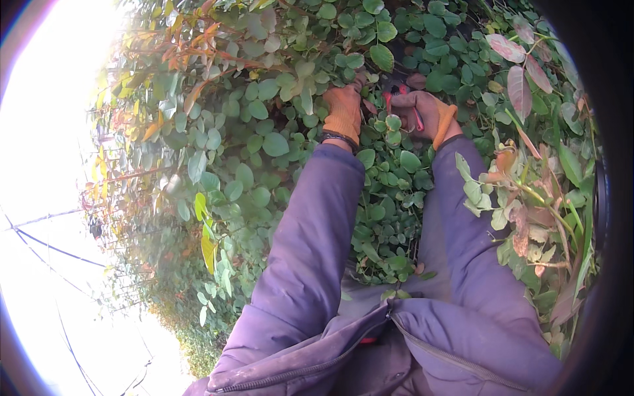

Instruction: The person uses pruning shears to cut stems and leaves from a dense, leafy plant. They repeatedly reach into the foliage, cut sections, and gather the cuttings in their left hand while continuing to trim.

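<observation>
Both my hands wear orange knitted work gloves with darker palms and reach into dense rose-like foliage [396, 171]. Red-handled pruning shears [419, 120] are gripped in my right hand [427, 113], their dark head pointing away from me into shadow among the leaves. Whether the blades are around a stem is hidden. Just to the left, my left hand [344, 109] is in the leaves at about the same depth. Leaves cover part of its fingers, so what it holds cannot be made out. A dark band circles the left wrist.
Leafy bushes [267, 143] crowd the left, with reddish young shoots [213, 49] above. A cluster of drying, brown-edged leaves and stems [540, 218] hangs close on the right, beside my sleeve. Dark lines [59, 247] cross the glare at far left.
</observation>
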Tool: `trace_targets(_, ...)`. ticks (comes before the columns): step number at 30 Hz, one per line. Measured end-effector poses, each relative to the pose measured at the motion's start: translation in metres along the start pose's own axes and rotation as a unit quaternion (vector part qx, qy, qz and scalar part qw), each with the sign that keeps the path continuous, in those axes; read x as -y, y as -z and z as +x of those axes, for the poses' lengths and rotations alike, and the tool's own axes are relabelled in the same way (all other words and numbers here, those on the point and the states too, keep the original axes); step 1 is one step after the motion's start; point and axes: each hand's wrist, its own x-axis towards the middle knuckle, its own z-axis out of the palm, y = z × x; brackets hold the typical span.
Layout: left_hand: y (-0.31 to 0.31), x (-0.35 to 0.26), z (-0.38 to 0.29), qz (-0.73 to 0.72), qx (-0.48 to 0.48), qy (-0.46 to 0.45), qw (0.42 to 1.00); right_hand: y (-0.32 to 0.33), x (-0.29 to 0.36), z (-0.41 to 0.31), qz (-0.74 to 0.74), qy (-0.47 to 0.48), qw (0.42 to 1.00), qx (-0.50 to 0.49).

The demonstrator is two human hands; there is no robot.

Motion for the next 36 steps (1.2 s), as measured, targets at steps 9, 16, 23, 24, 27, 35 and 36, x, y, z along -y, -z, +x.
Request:
trace_targets(9,-0.008,-0.005,0.010,-0.122,-0.183,-0.044,0.975,-0.012,-0.017,0.011,-0.045,0.096,0.982,-0.159)
trace_targets(16,-0.001,-0.012,0.009,-0.277,-0.128,0.041,0.951,-0.019,-0.006,-0.017,-0.086,0.047,0.994,-0.037)
trace_targets(23,-0.006,-0.032,0.000,-0.211,-0.113,0.044,0.970,-0.007,-0.004,0.014,-0.324,0.213,0.918,-0.078)
trace_targets(24,-0.007,-0.036,-0.001,-0.207,-0.102,0.066,0.971,-0.005,-0.007,0.020,-0.394,0.250,0.882,-0.060)
trace_targets(27,-0.010,-0.047,0.001,-0.142,-0.076,0.061,0.985,-0.008,-0.017,0.032,-0.124,0.138,0.981,-0.057)
trace_targets(35,-0.005,-0.052,0.027,0.363,0.012,-0.050,0.930,-0.045,-0.015,0.013,-0.095,0.092,0.980,-0.150)
trace_targets(36,-0.004,-0.045,0.030,0.438,0.015,-0.115,0.891,-0.048,-0.015,0.013,-0.099,0.097,0.980,-0.144)
